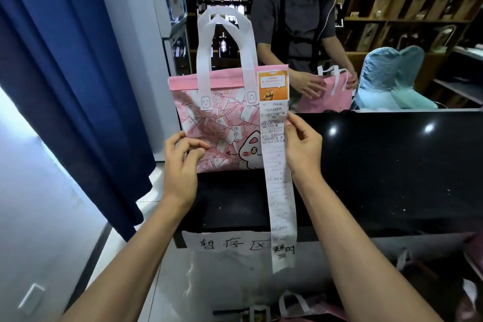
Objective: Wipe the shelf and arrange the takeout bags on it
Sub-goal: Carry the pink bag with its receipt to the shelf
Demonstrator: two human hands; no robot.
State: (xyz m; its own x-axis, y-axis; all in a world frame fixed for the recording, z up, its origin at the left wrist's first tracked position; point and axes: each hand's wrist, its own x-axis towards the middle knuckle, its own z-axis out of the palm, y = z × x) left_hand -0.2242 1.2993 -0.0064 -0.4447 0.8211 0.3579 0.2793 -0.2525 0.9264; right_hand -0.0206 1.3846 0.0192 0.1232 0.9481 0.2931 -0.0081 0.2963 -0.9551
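A pink bag (pixel 222 123) with white handles (pixel 224 42) stands upright on the black shelf (pixel 379 165). The left hand (pixel 180 162) touches its lower left side. The right hand (pixel 303 144) pinches the long receipt (pixel 277 165) hanging from the bag's top right corner past the shelf edge. Behind, another person (pixel 295 21) handles a second pink bag (pixel 326 94).

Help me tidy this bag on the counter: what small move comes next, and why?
Probably tuck the long receipt up against the pink bag: it hangs past the black shelf edge, over the paper sign. The right hand already pinches it; the left hand steadies the bag.
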